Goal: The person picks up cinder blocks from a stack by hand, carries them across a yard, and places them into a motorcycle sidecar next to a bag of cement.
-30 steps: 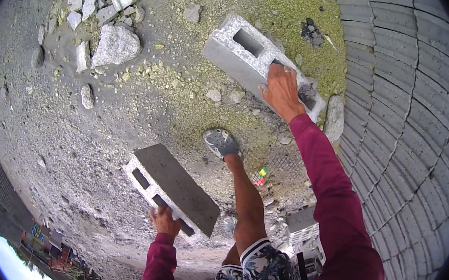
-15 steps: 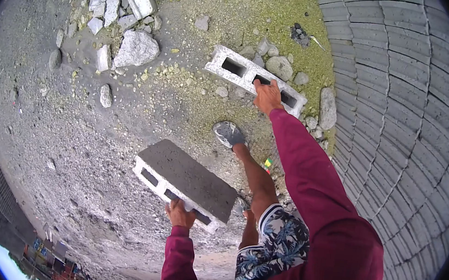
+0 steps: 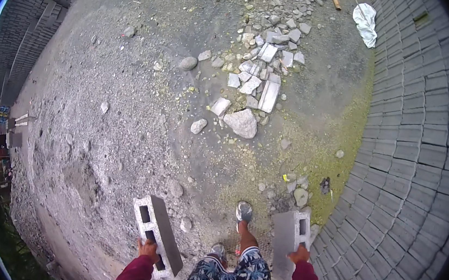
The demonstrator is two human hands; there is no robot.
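I carry a grey hollow concrete block in each hand, one on either side of my legs. The left concrete block [image 3: 168, 238] hangs tilted, its holes facing outward to the left, and my left hand [image 3: 149, 249] grips it with fingers in a hole. On the right, my right hand [image 3: 299, 254] is closed round the holed face of the second concrete block [image 3: 283, 235], whose lower end is partly hidden by my sleeve. My feet in grey shoes [image 3: 244, 211] stand between the two blocks.
A long stacked wall of grey blocks [image 3: 401, 175] curves along the right. Ahead lie broken block pieces [image 3: 268, 94] and a big stone [image 3: 241, 122]. A white sack [image 3: 364, 24] rests by the wall. More block stacks [image 3: 40, 17] stand far left on gravelly ground.
The right block has left its spot by the stones near the wall and is now at my right side. The left block has swung more upright. My view has turned left and lifted.
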